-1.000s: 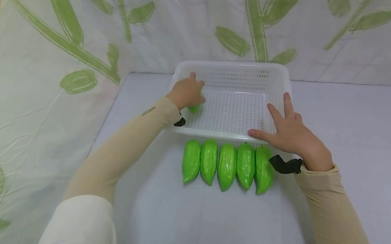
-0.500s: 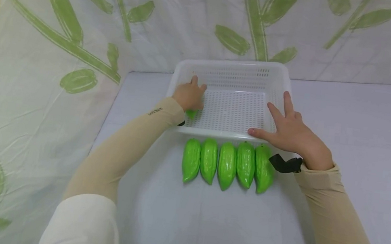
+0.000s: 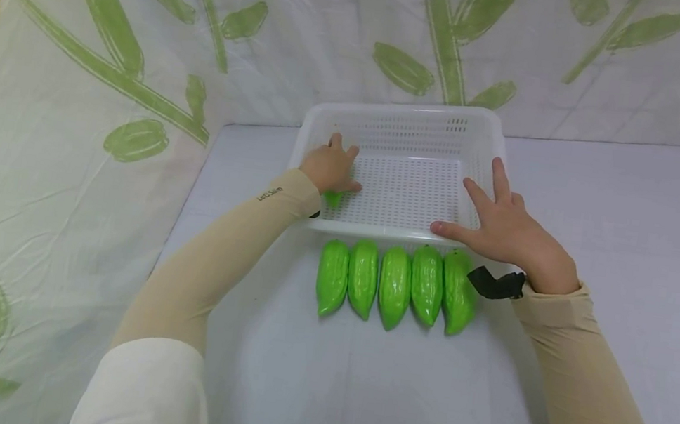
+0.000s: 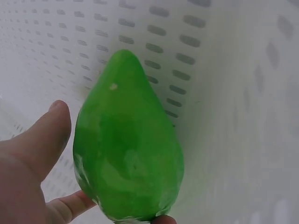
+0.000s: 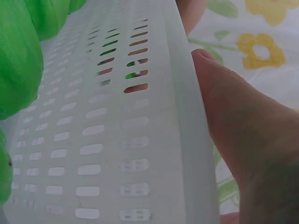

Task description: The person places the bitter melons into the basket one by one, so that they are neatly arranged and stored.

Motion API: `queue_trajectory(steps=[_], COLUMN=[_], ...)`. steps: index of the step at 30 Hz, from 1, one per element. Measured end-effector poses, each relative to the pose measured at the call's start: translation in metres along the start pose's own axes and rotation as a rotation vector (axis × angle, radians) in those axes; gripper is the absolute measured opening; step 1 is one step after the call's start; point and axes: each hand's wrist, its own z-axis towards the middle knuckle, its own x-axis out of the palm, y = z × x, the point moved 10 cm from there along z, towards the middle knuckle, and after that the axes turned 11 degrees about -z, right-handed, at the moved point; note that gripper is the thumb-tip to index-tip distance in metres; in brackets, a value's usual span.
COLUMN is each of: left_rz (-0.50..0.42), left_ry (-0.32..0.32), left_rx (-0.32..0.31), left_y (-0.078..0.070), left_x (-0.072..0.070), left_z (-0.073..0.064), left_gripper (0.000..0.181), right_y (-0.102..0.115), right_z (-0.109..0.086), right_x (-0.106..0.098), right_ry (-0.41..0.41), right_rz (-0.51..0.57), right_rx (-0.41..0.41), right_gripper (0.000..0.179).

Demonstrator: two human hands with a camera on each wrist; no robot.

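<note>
A glossy green bitter melon lies at the left end inside a white perforated plastic basket. My left hand is over it, covering most of it in the head view. In the left wrist view the thumb stands apart from the melon, while fingertips show at its lower end. My right hand spreads its fingers over the basket's right near corner, the thumb against the outside of the rim.
Several more green bitter melons lie side by side on the white table cover, just in front of the basket. Behind the basket hangs a white sheet with a printed flower pattern.
My left hand has shifted slightly right and toward me inside the basket, and its thumb has swung outward, away from the melon. The right hand stays in place.
</note>
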Motion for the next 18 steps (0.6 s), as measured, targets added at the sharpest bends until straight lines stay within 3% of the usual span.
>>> queue_trajectory(steps=[10,18], left_rz=[0.031,0.04], left_ry=[-0.03,-0.019], left_rx=[-0.007,-0.014], left_y=[0.0025,0.0036], left_x=[-0.0026,-0.0019], left_z=[0.0032,0.0045], left_gripper=[0.085,0.083], right_y=[0.0002,-0.0001], right_z=[0.0001,0.001], right_x=[-0.0021,-0.0012], right_ry=[-0.012,-0.013], right_rz=[-0.01,-0.006], right_rx=[0.001,0.004], right_gripper=[0.112,0.113])
